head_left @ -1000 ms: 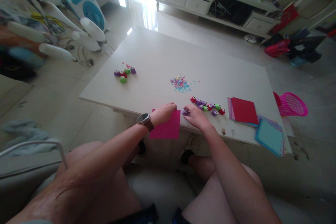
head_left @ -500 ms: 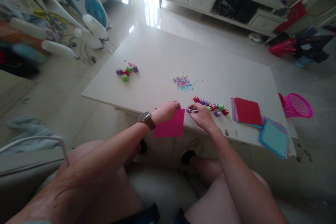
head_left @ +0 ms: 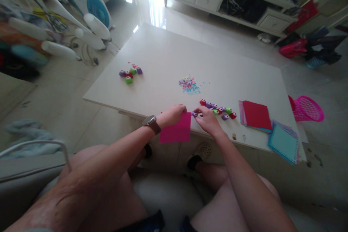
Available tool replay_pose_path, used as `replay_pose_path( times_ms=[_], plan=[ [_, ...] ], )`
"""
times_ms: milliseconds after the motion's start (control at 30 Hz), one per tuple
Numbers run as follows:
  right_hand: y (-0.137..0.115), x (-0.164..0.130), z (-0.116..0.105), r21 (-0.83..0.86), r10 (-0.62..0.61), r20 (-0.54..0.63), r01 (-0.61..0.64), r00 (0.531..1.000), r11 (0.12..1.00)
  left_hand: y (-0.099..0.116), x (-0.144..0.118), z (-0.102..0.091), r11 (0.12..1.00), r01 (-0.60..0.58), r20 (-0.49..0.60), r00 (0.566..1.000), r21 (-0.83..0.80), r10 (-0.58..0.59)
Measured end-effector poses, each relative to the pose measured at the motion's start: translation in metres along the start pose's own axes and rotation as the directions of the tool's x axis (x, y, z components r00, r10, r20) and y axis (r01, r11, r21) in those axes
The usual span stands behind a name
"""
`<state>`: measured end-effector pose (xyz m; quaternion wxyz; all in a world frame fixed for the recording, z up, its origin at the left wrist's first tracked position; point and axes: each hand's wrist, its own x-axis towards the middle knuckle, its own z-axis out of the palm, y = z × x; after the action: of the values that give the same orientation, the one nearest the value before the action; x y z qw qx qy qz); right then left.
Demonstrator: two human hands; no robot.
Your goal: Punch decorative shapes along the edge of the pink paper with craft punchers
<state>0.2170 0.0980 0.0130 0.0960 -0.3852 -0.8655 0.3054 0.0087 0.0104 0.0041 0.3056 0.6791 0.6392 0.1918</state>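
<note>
A bright pink sheet of paper (head_left: 178, 130) hangs over the table's near edge. My left hand (head_left: 175, 113), with a watch on its wrist, is closed on the sheet's upper part. My right hand (head_left: 208, 120) is closed around a small purple craft paper punch (head_left: 194, 114), which sits at the sheet's upper right corner. Whether the paper is inside the punch's slot, I cannot tell. Beside my right hand lie several red, purple and green craft punches (head_left: 220, 110). Beyond my hands is a pile of tiny coloured paper cut-outs (head_left: 189, 85).
More punches (head_left: 128, 75) and a few red cut-outs stand at the table's left. To the right lie a stack of red paper (head_left: 257, 116) and light-blue sheets (head_left: 284, 143) overhanging the edge. A pink basket (head_left: 310, 108) is past the table's right side. A fan (head_left: 94, 7) stands far left.
The purple punch in my right hand has shifted very slightly left, against the pink paper's corner. My left hand and the paper stay nearly still.
</note>
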Motion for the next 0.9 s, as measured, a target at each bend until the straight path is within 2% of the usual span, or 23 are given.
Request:
replay_pose_path(
  times_ms=[367, 567, 700, 900],
  plan=[
    [-0.007, -0.001, 0.001, -0.015, -0.002, 0.021, 0.002, 1.000, 1.000, 0.003, -0.003, 0.001, 1.000, -0.010, 0.020, 1.000, 0.020, 0.010],
    [-0.013, -0.005, 0.004, -0.159, 0.001, 0.113, 0.018, 0.994, 0.987, 0.004, -0.005, 0.009, 0.998, -0.024, 0.053, 0.998, 0.055, 0.021],
    [-0.015, -0.007, 0.004, -0.230, 0.033, 0.163, 0.005, 0.986, 0.973, 0.006, -0.008, 0.013, 0.994, -0.044, 0.104, 0.994, 0.104, 0.033],
    [-0.014, -0.007, 0.001, -0.222, 0.042, 0.179, -0.001, 0.983, 0.975, 0.012, -0.012, 0.007, 0.961, -0.070, 0.097, 0.994, 0.268, 0.046]
  ],
)
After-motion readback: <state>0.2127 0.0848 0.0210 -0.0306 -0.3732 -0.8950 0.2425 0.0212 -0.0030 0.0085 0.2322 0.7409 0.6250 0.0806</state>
